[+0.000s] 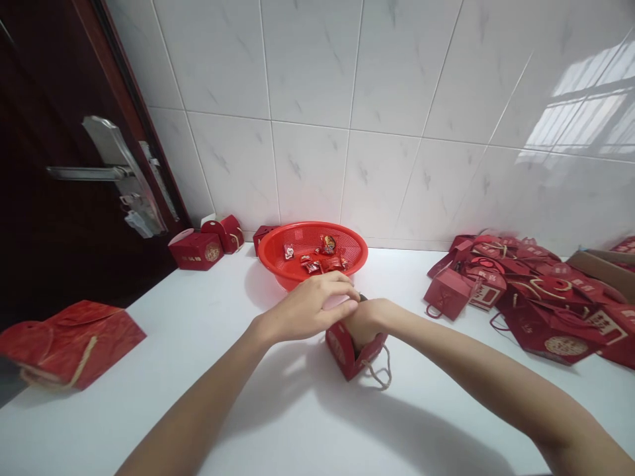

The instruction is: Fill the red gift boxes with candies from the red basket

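Note:
A small red gift box [342, 350] with a twine handle stands on the white table in front of the basket, its top open. My right hand [366, 322] reaches down into the box; its fingers are hidden inside. Against the box's far left edge lies my left hand [320, 305], its fingers bent over the pinkish flap, thumb pointing right. Just behind the hands, a red plastic basket [278, 264] holds several wrapped sweets [330, 246].
A pile of red boxes [540, 277] lies at the right beside a cardboard box [602, 268]. At the left are a larger red box [89, 344] and smaller ones [196, 251] near the door. White tiles [307, 79] back the table [198, 350].

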A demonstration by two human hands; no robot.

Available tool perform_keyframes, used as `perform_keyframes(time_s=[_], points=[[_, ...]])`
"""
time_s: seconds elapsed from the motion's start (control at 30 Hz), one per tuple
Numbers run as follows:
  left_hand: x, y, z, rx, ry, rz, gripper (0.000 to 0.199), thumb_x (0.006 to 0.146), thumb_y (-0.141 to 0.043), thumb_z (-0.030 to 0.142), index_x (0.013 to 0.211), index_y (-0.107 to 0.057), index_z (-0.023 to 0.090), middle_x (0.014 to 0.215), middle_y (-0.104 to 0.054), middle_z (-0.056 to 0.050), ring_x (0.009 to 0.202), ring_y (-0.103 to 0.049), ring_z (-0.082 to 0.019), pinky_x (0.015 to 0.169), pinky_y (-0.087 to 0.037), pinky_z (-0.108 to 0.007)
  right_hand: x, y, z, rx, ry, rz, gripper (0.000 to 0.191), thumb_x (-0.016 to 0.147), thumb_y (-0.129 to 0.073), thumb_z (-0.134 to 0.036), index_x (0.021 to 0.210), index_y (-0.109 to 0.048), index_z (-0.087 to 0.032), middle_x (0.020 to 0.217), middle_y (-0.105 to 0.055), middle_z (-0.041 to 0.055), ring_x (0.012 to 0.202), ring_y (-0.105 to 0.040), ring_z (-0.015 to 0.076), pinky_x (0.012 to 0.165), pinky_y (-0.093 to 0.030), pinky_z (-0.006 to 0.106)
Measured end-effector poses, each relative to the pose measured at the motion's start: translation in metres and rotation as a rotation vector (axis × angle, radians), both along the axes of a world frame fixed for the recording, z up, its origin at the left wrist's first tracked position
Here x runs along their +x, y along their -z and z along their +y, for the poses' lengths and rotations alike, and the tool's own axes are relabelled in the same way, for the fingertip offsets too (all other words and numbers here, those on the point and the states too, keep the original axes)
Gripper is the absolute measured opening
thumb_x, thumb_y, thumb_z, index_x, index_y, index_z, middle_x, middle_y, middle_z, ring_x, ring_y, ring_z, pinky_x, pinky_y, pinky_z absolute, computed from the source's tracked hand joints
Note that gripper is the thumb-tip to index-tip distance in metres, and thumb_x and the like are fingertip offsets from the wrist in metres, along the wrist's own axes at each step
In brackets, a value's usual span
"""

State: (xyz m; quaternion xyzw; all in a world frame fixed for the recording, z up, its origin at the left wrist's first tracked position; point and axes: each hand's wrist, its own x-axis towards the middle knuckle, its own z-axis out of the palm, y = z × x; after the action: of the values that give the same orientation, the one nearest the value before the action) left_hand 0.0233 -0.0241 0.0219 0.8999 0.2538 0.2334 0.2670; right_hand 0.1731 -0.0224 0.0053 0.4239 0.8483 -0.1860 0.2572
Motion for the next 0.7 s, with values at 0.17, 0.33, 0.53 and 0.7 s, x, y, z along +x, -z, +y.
perform_keyframes(time_s=[0.17,0.33,0.53,0.7], points=[[-0.001,0.001,0.002,0.001,-0.049,0.044,0.03,0.096,-0.045,0.036,0.096,-0.071,0.022,0.106,-0.07,-0.006,0.099,-0.062,-0.023,0.084,-0.049,-0.035,0.001,-0.022,-0.003,0.015,-0.04,-0.085,0.016,0.072,-0.054,-0.009,0.063,-0.046,-0.02,0.059,-0.045,-0.0028,0.059,-0.046,0.0157,0.052,-0.036,0.028],[0.001,0.003,0.004,0.026,-0.141,0.082,0.027,0.094,-0.043,0.029,0.085,-0.067,0.02,0.094,-0.069,-0.005,0.085,-0.061,-0.021,0.073,-0.046,-0.033,0.02,-0.028,-0.008,0.046,0.021,0.074,0.024,0.069,-0.059,-0.01,0.069,-0.038,-0.022,0.064,-0.042,-0.0054,0.059,-0.041,0.0127,0.05,-0.031,0.026],[0.003,0.002,-0.002,-0.01,-0.149,0.164,0.02,0.091,-0.041,0.019,0.084,-0.06,0.021,0.092,-0.066,-0.004,0.08,-0.06,-0.02,0.068,-0.044,-0.032,0.042,-0.029,-0.013,0.099,0.032,0.336,0.025,0.069,-0.06,-0.013,0.067,-0.037,-0.021,0.063,-0.043,-0.0063,0.056,-0.038,0.0101,0.049,-0.026,0.026],[0.009,0.006,-0.007,-0.055,-0.152,0.131,0.008,0.085,-0.053,0.024,0.093,-0.055,0.022,0.094,-0.065,-0.002,0.082,-0.06,-0.022,0.068,-0.045,-0.032,0.048,-0.025,-0.02,0.22,0.083,0.465,0.014,0.069,-0.055,-0.008,0.074,-0.048,-0.019,0.071,-0.052,-0.0036,0.059,-0.044,0.0098,0.053,-0.029,0.025]])
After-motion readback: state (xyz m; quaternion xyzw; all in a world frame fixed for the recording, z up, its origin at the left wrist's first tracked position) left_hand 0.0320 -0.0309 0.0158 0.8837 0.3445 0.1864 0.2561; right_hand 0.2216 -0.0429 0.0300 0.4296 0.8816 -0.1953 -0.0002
